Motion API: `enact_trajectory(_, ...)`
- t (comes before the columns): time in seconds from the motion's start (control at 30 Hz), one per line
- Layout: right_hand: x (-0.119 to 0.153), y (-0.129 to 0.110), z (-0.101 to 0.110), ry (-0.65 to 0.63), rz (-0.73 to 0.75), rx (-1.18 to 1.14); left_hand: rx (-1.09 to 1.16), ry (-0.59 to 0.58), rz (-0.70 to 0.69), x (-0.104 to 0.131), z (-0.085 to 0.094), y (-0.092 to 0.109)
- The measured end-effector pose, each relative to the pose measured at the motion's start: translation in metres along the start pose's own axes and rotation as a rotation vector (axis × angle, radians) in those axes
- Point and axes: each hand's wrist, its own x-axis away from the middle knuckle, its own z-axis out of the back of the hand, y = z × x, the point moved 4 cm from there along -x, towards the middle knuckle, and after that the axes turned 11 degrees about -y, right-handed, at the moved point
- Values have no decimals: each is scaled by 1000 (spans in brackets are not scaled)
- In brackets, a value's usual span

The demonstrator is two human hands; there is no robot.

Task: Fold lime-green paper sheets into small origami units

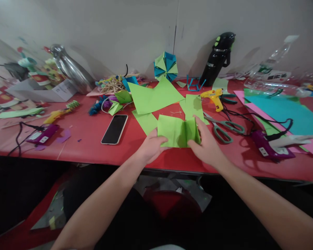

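A creased piece of green paper is held up between my two hands, just above the front of the red table. My left hand pinches its lower left edge, thumb on the near face. At the other side my right hand grips the right end, which is bent along upright folds; the fingers behind the paper are hidden. Beyond it lie a large green sheet and smaller green pieces. Scissors with grey handles rest to the right of my right hand.
A phone lies left of my hands. At the right are a yellow glue gun, black cables, a purple power strip and coloured sheets. A black bottle and a blue-green paper ball stand by the wall.
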Motion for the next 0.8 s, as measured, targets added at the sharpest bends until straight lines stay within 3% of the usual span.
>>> enact_trajectory(0.13, -7, 17, 12, 55, -124, -227, -59, 77, -3, 0, 13, 10)
enact_trajectory(0.27, -12, 23, 21, 80, -223, -260, -262, 47, 39, -2, 19, 16)
enact_trajectory(0.33, -14, 23, 24, 88, -228, -258, -554, 82, -24, -3, 25, 21)
enact_trajectory(0.47, -16, 24, 24, 102, -257, -342, -1341, 189, -372, 2, 23, 32)
enact_trajectory(0.53, -17, 26, 19, 48, -295, -428, -1667, 118, -494, 6, 12, 28)
enact_trajectory(0.6, -17, 28, 12, -24, -337, -480, -1866, -42, -522, 8, 2, 17)
enact_trajectory(0.7, -18, 30, 8, -121, -370, -474, -1929, -247, -441, 9, -5, 1)
enact_trajectory(0.8, -20, 32, 12, -169, -323, -307, -1950, -266, -387, 8, -3, -8)
